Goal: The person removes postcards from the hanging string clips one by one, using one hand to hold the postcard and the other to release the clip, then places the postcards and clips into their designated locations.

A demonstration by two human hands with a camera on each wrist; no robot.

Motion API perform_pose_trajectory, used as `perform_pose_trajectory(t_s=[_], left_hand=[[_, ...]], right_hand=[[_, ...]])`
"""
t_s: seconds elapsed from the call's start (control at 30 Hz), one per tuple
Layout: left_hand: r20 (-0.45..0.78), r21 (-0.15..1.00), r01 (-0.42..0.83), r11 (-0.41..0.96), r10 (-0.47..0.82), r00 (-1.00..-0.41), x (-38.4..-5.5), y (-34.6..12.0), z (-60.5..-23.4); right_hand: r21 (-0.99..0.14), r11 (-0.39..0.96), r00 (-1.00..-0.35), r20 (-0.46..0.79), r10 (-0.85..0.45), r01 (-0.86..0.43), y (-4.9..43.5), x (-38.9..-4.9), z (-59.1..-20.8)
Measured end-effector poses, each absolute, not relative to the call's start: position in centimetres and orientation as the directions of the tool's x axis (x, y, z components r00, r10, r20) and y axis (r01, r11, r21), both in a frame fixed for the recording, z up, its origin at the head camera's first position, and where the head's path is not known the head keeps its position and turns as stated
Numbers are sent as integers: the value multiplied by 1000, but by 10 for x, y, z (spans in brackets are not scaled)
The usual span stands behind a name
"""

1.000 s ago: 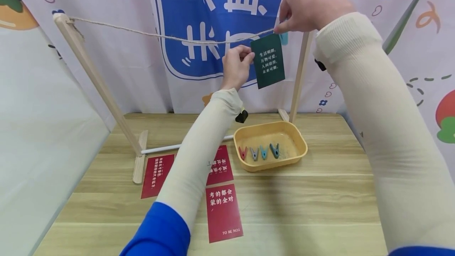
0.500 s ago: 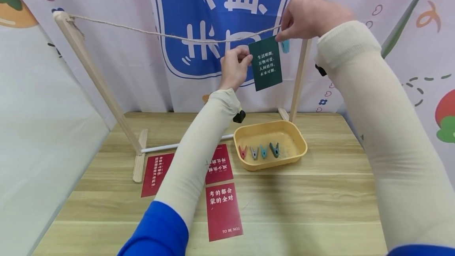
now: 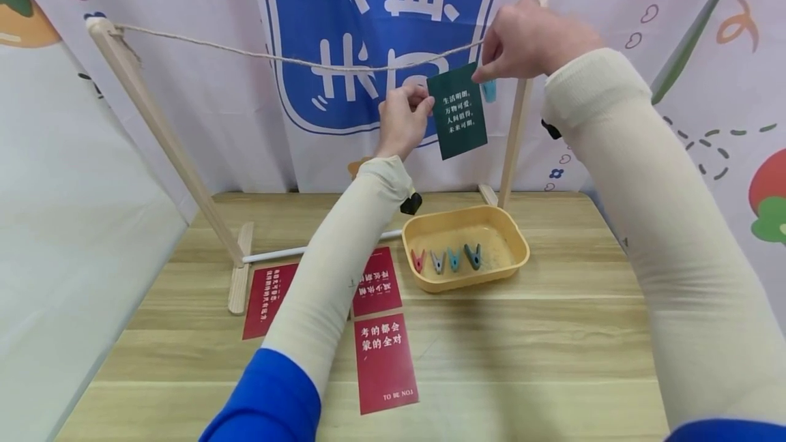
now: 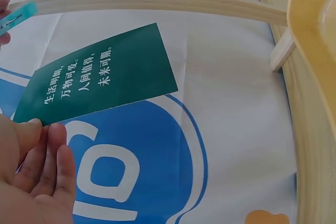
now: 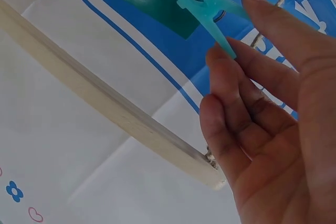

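A dark green card (image 3: 457, 111) with white lettering hangs tilted just under the rope (image 3: 295, 61). My left hand (image 3: 402, 118) pinches its upper left edge between thumb and fingers; the left wrist view shows the grip on the card's corner. Near the opposite upper corner is my right hand (image 3: 522, 43), whose thumb and fingers squeeze the legs of a light teal clothespin (image 5: 202, 6). In the right wrist view the clothespin's nose overlaps the card, and the rope passes behind the fingers. From the head, only a small part of the clothespin shows below the hand.
Wooden posts (image 3: 166, 135) carry the rope, joined low down by a white rod (image 3: 273, 255). A yellow tray (image 3: 518, 261) with several clothespins (image 3: 473, 256) stands on the table. Red cards (image 3: 385, 367) lie at its left front, one partly behind the left forearm. A printed curtain (image 3: 245, 155) hangs behind.
My right hand has come down a little from the rope with the clothespin. The green card has dropped slightly in my left hand and now sits lower below the rope.
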State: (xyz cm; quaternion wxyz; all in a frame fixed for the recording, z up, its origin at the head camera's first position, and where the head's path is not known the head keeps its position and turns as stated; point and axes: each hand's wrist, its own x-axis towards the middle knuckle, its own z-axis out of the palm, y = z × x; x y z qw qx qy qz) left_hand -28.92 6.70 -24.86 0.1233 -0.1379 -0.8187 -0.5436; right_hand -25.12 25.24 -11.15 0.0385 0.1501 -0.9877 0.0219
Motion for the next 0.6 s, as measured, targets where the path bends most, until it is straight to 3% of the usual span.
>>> perform_pose_trajectory(t_s=[0.6], left_hand=[[349, 858, 361, 365, 101, -932, -285, 50, -260]], right_hand=[[-66, 947, -948, -17, -317, -315, 253, -251, -137]])
